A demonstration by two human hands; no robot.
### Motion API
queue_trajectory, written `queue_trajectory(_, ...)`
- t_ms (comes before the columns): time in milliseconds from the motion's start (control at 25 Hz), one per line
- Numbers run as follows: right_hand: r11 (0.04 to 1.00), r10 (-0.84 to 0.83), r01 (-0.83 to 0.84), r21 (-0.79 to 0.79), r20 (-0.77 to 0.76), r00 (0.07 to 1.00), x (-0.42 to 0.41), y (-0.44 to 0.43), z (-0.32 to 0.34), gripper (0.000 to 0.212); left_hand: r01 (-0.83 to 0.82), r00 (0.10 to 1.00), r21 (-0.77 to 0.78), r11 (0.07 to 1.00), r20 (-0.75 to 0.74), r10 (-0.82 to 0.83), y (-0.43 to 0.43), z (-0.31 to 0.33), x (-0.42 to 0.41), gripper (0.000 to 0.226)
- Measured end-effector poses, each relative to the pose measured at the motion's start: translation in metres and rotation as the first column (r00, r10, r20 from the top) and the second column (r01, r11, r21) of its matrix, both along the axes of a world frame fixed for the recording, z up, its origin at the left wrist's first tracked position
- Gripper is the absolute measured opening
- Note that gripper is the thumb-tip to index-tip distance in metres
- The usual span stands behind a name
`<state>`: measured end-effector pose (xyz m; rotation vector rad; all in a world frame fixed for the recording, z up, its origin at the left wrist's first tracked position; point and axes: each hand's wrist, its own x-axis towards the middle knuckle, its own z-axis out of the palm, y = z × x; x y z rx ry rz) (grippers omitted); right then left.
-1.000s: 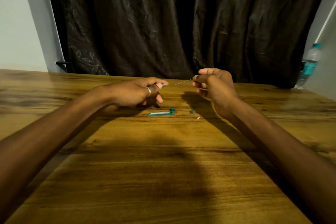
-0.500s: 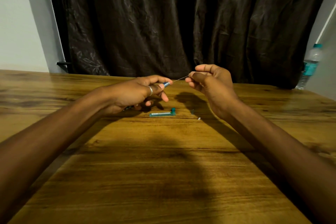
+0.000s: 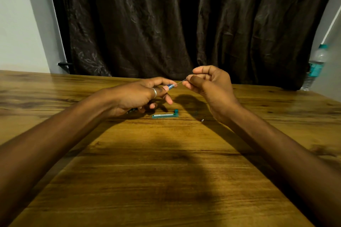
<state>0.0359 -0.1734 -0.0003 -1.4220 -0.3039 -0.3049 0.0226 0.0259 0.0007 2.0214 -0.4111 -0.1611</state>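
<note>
My left hand [image 3: 137, 96] grips a blue mechanical pencil [image 3: 170, 86] above the wooden table [image 3: 147, 171]; only the pencil's end shows past my fingers. My right hand [image 3: 208, 83] pinches a thin pencil lead [image 3: 180, 82] between thumb and forefinger. The lead's left end sits at the pencil's opening. A teal lead case [image 3: 165, 115] lies on the table below my hands, its cap end open. A tiny pale piece [image 3: 202, 120] lies to its right.
A dark curtain [image 3: 184, 24] hangs behind the table's far edge. A clear water bottle [image 3: 314, 66] with a teal label stands at the far right. A white wall [image 3: 16, 24] is at the left.
My right hand has moved left toward my left hand. The lead now reaches the pencil's end, and less of it shows between the hands.
</note>
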Motion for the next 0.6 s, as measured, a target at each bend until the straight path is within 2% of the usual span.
queue_trajectory(200,0.973,-0.008,0.022,-0.229,0.062,0.998,-0.007,0.005,-0.003,0.017,0.003,1.0,-0.042,0.999,-0.031,-0.004,-0.001,-0.002,0.005,0.023)
queue_trajectory(440,0.934,-0.017,0.043,-0.354,0.076,0.997,-0.003,0.001,-0.002,0.015,0.0,0.999,-0.051,0.999,-0.04,-0.002,-0.001,-0.004,0.008,0.022)
queue_trajectory(600,0.858,-0.087,0.106,-0.503,0.06,0.994,0.005,-0.009,0.0,0.011,-0.002,1.0,-0.027,1.0,-0.018,0.001,0.0,-0.004,0.008,0.021)
